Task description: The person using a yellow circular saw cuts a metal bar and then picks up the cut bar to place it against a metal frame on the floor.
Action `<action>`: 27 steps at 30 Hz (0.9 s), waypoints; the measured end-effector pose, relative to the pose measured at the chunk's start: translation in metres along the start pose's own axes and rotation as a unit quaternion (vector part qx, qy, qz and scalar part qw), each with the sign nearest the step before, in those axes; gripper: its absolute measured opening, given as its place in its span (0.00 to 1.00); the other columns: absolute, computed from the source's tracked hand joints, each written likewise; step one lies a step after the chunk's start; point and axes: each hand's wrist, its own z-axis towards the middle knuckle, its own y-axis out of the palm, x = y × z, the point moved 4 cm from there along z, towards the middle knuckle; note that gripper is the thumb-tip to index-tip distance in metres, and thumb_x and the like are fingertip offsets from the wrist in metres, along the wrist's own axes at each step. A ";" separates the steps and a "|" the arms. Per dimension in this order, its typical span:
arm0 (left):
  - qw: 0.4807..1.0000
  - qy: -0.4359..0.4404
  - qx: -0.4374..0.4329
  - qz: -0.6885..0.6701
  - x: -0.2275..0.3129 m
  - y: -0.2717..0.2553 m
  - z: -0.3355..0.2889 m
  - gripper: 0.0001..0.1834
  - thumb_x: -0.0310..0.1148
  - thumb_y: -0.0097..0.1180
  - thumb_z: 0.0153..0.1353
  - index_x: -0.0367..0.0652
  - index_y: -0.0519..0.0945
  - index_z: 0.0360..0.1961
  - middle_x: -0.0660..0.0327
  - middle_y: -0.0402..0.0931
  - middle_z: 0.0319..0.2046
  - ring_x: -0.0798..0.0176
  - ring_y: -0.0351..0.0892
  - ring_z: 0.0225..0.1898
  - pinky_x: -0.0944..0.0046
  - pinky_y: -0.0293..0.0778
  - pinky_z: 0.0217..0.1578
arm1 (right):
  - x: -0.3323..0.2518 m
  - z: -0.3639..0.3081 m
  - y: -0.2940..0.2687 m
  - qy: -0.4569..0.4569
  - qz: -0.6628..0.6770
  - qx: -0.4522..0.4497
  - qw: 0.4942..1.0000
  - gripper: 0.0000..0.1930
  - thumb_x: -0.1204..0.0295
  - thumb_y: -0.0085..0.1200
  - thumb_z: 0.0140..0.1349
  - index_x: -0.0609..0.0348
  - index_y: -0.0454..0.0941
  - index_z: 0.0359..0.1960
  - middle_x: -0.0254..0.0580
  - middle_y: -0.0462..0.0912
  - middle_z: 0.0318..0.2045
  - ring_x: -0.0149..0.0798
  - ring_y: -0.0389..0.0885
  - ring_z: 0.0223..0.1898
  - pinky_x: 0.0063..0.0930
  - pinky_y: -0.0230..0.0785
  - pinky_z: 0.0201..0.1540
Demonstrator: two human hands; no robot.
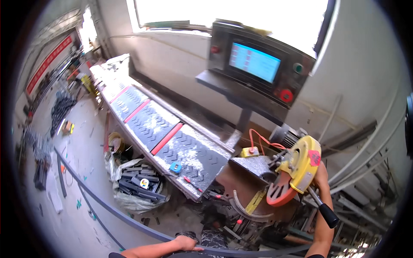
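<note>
My left hand is closed around a long thin grey bar, which bends across the lower part of the view because of the lens. The bar runs from the far left past my body toward my right forearm. My right hand is at the right side of a cut-off saw's yellow guard; its fingers are hidden behind the guard. Below that hand, the saw's lever ends in a black grip. An orange-red slotted lower guard sits over the brown saw table.
A long bench with dark chevron mats and red strips extends away; a blue tape measure and red-black pen-like tool lie on it. Beneath stands a bag of dark offcuts. A control panel overhangs. Metal lengths crowd the right.
</note>
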 end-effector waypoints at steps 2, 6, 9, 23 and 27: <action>1.000 -0.016 -0.004 -0.022 -0.001 0.010 -0.004 0.48 0.76 0.32 0.57 0.37 0.83 0.38 0.46 0.81 0.39 0.44 0.80 0.45 0.48 0.74 0.46 | 0.042 0.009 0.020 -0.052 0.150 0.012 0.987 0.13 0.68 0.52 0.60 0.64 0.78 0.42 0.58 0.82 0.39 0.55 0.81 0.42 0.41 0.72 0.45; 0.998 -0.022 0.030 -0.059 -0.015 0.047 -0.016 0.48 0.78 0.32 0.55 0.41 0.85 0.32 0.50 0.83 0.34 0.44 0.81 0.40 0.48 0.76 0.39 | 0.103 -0.032 0.027 0.051 0.497 0.042 0.865 0.13 0.67 0.47 0.65 0.63 0.77 0.44 0.48 0.83 0.37 0.39 0.83 0.39 0.33 0.75 0.45; 0.994 -0.034 0.084 -0.069 -0.027 0.065 -0.022 0.44 0.76 0.38 0.55 0.41 0.85 0.30 0.52 0.83 0.32 0.45 0.82 0.37 0.49 0.77 0.35 | 0.111 -0.158 0.050 0.169 0.605 0.110 0.770 0.11 0.66 0.56 0.59 0.63 0.77 0.34 0.47 0.82 0.30 0.41 0.81 0.34 0.33 0.74 0.38; 0.969 -0.042 0.234 -0.072 -0.060 0.143 -0.104 0.30 0.61 0.49 0.59 0.47 0.85 0.43 0.57 0.83 0.42 0.52 0.78 0.51 0.50 0.74 0.44 | -0.533 -0.628 0.315 -0.147 0.181 -0.812 0.535 0.24 0.61 0.51 0.68 0.67 0.68 0.58 0.47 0.81 0.42 0.35 0.81 0.42 0.31 0.74 0.46; 0.828 -0.077 0.551 -0.065 -0.103 0.172 -0.136 0.22 0.53 0.55 0.53 0.47 0.85 0.39 0.56 0.83 0.40 0.50 0.80 0.45 0.49 0.76 0.42 | -0.572 -0.708 0.353 -0.271 0.081 -0.804 0.524 0.11 0.67 0.59 0.62 0.60 0.73 0.35 0.39 0.78 0.22 0.36 0.78 0.21 0.30 0.74 0.26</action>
